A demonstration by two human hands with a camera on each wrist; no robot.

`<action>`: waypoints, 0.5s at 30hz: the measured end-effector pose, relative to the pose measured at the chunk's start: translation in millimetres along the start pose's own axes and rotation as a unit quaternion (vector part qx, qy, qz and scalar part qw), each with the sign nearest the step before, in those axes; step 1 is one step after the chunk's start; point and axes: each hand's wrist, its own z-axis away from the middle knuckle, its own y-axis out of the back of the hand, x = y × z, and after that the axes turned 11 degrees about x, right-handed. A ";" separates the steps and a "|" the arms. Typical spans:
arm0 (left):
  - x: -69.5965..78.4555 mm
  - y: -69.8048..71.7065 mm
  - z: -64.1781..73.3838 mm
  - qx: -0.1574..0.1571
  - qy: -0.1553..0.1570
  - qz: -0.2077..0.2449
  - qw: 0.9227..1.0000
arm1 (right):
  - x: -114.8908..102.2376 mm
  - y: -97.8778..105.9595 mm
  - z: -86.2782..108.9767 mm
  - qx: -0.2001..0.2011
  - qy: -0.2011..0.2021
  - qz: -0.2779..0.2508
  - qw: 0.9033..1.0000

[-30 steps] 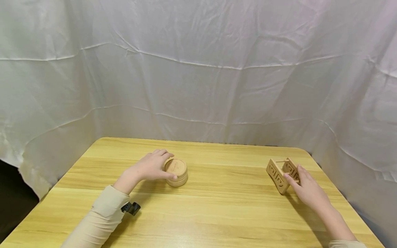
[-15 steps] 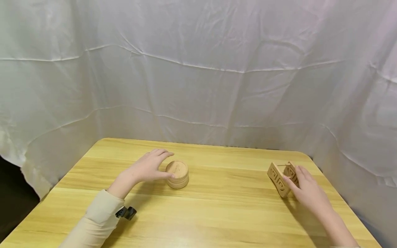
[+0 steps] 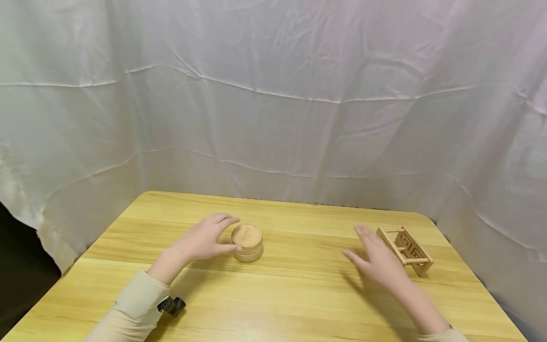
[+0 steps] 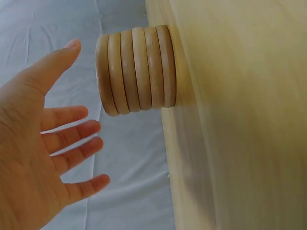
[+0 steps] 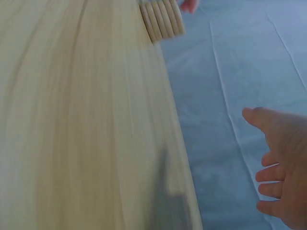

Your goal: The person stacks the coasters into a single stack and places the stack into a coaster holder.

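Observation:
A stack of round wooden coasters [image 3: 248,243] stands on the table at left of centre. My left hand [image 3: 204,240] is held beside it with thumb and fingers spread; the thumb tip overlaps the stack's edge in the head view. In the left wrist view a gap shows between this hand [image 4: 36,139] and the stack [image 4: 136,72], several coasters high. Off to the right sits a wooden coaster holder [image 3: 411,247] with fretwork sides and thin rods. Just left of it, my right hand [image 3: 380,261] hovers over the table, fingers extended and holding nothing.
The wood-grain table [image 3: 299,294] has its far edge close to a pale hanging curtain [image 3: 273,118], which also encloses both sides. A small black device [image 3: 172,306] is strapped at the left sleeve.
My right hand has let go of the coaster holder and moved left toward the middle. The holder stays at the right, turned slightly. The left hand has drawn back a little from the coasters.

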 end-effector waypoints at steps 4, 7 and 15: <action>0.7 -2.4 1.6 -0.028 0.033 0.007 0.999 | -23.9 -16.5 -8.9 -0.023 0.021 -0.029 0.999; 0.9 -4.7 0.9 -0.039 0.051 0.007 0.998 | -39.3 -29.2 -15.9 -0.049 0.036 -0.051 0.997; 7.7 -9.2 -7.2 -0.058 0.069 0.037 0.995 | -66.8 -60.4 -33.3 -0.134 0.075 -0.076 0.985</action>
